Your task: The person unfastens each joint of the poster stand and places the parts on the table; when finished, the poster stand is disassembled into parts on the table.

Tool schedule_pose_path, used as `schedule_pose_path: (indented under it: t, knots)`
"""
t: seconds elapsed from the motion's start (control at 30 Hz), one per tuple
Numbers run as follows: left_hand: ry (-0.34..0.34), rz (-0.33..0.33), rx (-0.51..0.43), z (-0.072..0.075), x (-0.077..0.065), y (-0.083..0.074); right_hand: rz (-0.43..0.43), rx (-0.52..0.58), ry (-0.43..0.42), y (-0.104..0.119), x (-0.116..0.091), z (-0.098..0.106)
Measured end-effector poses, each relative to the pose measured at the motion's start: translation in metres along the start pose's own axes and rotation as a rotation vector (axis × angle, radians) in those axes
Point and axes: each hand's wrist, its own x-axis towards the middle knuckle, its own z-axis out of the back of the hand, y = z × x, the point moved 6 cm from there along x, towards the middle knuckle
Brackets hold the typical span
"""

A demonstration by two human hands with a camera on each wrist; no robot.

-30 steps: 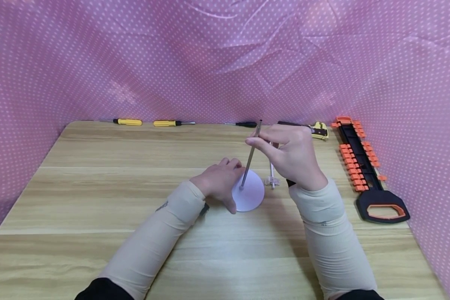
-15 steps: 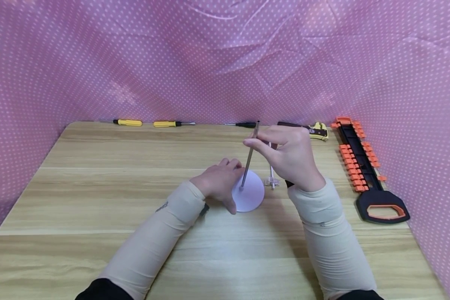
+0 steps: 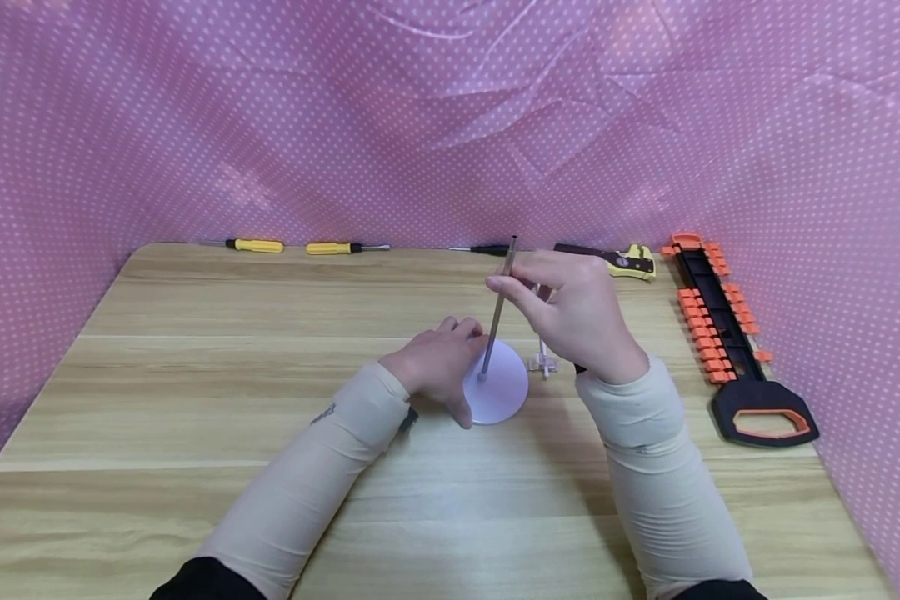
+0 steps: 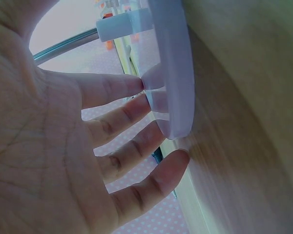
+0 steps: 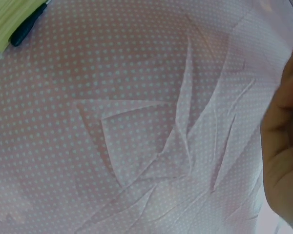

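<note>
A white round base (image 3: 504, 392) lies flat on the table in the middle of the head view. My left hand (image 3: 444, 360) holds it at its left rim, thumb on the near side and fingers on the far side. In the left wrist view, fingertips (image 4: 158, 129) press against the edge of the disc (image 4: 178, 73). A slim metal rod (image 3: 497, 312) stands tilted in the base's short white socket (image 4: 122, 25). My right hand (image 3: 573, 312) pinches the rod near its upper end between thumb and fingers. The right wrist view shows only part of this hand (image 5: 285, 151).
Beside the base lies a white stick with a clear plastic fitting (image 3: 543, 364), partly behind the right hand. Yellow screwdrivers (image 3: 258, 246), a black one (image 3: 490, 249) and a yellow-black tool (image 3: 630, 263) line the back edge. A black-orange rack (image 3: 727, 325) lies at right.
The rod's upper end has shifted slightly left, and my right hand has moved a little left with it. The left hand and the base stay in place.
</note>
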Motion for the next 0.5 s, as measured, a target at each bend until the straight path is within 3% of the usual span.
schedule_pose_path:
  t: [0.3, 0.5]
  knots:
    - [-0.001, -0.012, 0.006, 0.0003, 0.0003, -0.0003, -0.090, 0.044, 0.235, -0.0090, -0.0044, -0.0014]
    - [0.002, -0.007, 0.011, 0.0000, 0.0006, 0.0002, -0.065, 0.031, 0.253, -0.0087, -0.0044, -0.0013]
